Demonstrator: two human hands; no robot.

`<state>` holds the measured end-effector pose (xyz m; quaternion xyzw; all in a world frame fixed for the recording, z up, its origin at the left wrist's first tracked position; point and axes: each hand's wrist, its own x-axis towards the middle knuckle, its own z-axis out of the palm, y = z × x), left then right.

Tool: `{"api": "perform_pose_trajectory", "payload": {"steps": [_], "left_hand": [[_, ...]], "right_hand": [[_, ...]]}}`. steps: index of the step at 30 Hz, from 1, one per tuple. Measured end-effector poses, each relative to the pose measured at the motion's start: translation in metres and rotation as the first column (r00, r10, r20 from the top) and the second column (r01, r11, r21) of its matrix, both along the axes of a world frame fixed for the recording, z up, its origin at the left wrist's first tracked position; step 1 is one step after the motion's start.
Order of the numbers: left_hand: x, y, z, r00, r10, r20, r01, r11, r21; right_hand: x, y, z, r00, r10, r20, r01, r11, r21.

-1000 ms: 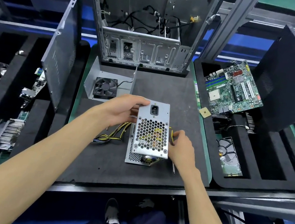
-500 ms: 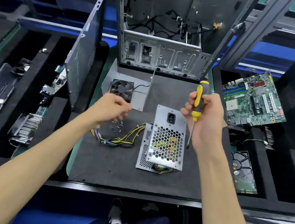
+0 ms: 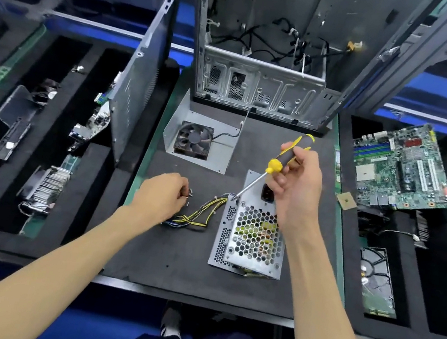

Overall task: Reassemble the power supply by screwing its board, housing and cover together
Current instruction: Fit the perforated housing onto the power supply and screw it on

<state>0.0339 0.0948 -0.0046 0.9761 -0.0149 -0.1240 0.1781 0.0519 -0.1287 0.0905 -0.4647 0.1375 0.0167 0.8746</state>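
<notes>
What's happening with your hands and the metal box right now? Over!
Right hand grips screwdriver, tip at power supply top-left corner. Left hand picking at loose screws on mat. Cable bundle lies between, nothing blocking.

The power supply (image 3: 252, 239) lies on the mat (image 3: 172, 255), cables (image 3: 203, 213) to its left, fan (image 3: 194, 140) behind.

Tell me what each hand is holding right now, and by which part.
The right hand grips the screwdriver by its black-and-yellow handle, tip near the power supply. The left hand curls over the loose screws; whether it pinches one cannot be told.
</notes>
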Motion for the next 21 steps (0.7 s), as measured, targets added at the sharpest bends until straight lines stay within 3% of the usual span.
{"api": "perform_pose_trajectory", "payload": {"steps": [3,6,8,10,12,14,17,21], "left_hand": [[0.002,-0.002,0.003,0.998,0.055,0.034,-0.052,0.993,-0.104],[0.007,-0.012,0.021,0.973,0.23,0.0,-0.203,0.861,-0.466],[0.01,-0.019,0.042,0.963,0.255,-0.09,-0.239,0.648,-0.723],[0.01,-0.024,0.064,0.958,0.174,-0.229,-0.275,0.318,-0.907],[0.007,-0.029,0.081,0.943,0.069,-0.325,-0.328,0.051,-0.943],[0.003,-0.034,0.092,0.927,0.002,-0.375,-0.373,-0.082,-0.924],[-0.001,-0.039,0.1,0.922,0.0,-0.386,-0.383,-0.137,-0.914],[-0.002,-0.042,0.106,0.932,0.063,-0.356,-0.348,-0.111,-0.931]], "right_hand": [[-0.001,0.001,-0.001,1.0,-0.016,0.01,0.015,0.998,0.066],[-0.004,0.001,-0.004,0.997,-0.066,0.036,0.062,0.991,0.119],[-0.006,0.001,-0.005,0.99,-0.123,0.063,0.113,0.983,0.147],[-0.006,0.001,-0.005,0.98,-0.187,0.073,0.174,0.972,0.155],[-0.006,0.001,-0.005,0.968,-0.242,0.062,0.23,0.961,0.152],[-0.005,0.0,-0.006,0.955,-0.289,0.063,0.279,0.951,0.133],[-0.006,0.0,-0.009,0.937,-0.343,0.07,0.335,0.936,0.106],[-0.005,0.0,-0.011,0.929,-0.36,0.085,0.353,0.932,0.083]]}}
